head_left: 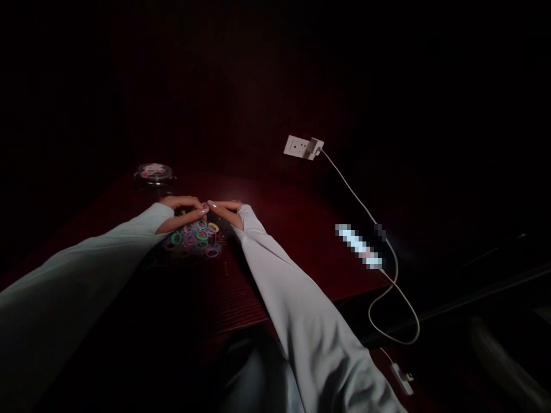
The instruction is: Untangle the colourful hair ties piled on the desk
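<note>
Over a dark red wooden table (275,252), my left hand (183,212) and my right hand (227,213) meet at their fingertips. Thumbs and fingers are pinched close together; whatever sits between them is too small and dark to make out. Just below them lies a pile of colourful hair ties (200,236), green, yellow, purple and pink, seemingly in a dark or clear bag. A small thin loop, like a clip (226,268), lies apart on the near side of the pile.
A round lidded tin (154,174) stands at the far left. On the wall, an outlet (295,147) holds a charger (315,148); its white cable (348,186) runs down to a blurred-out bright device (359,246) on the right and loops past the table edge. A power strip (401,378) lies lower right.
</note>
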Tool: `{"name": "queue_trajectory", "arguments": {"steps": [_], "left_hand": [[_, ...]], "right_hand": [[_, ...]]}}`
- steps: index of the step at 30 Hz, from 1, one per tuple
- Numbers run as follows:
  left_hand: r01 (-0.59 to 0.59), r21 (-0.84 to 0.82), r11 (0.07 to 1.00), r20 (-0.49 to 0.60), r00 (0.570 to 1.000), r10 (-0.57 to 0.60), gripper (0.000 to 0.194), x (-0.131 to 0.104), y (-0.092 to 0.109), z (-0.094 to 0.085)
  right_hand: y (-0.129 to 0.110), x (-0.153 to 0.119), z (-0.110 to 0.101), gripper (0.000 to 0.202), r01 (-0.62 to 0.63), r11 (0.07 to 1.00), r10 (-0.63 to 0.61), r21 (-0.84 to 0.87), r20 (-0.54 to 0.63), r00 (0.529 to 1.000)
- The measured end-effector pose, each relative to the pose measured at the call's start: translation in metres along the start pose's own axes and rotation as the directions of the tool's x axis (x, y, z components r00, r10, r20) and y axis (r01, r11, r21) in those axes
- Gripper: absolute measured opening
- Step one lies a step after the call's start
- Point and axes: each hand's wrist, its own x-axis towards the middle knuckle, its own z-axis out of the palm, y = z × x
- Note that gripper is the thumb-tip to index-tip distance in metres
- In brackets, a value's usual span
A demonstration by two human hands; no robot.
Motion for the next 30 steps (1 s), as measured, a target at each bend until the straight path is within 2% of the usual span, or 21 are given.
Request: {"name": "queue_trajectory", "arguments": {"steps": [7,13,19,24,30], "left_hand": [[0.049,0.012,0.999,0.035,0.998,-0.049,0.042,0.000,-0.014,-0.002],[0.021,0.022,1.000,0.035,0.999,-0.022,0.041,-0.002,-0.004,-0.002],[-0.023,0.083,0.996,0.045,0.999,0.020,0.037,-0.003,0.009,-0.004],[-0.060,0.063,0.996,0.072,0.996,0.055,0.038,0.000,0.002,-0.003],[-0.085,0.068,0.994,0.072,0.994,0.080,0.040,0.001,-0.007,0.000]], "right_hand": [[0.006,0.006,-0.010,0.052,0.058,0.998,-0.057,0.039,-0.017,0.998],[-0.004,0.011,-0.027,0.058,0.074,0.991,-0.087,-0.108,-0.115,0.990],[-0.003,0.010,-0.018,0.057,0.084,0.989,-0.092,-0.124,-0.060,0.994],[0.005,0.011,-0.010,0.057,0.091,0.988,-0.097,-0.122,-0.050,0.994],[0.008,0.013,-0.012,0.059,0.085,0.988,-0.092,-0.130,-0.054,0.994]]}}
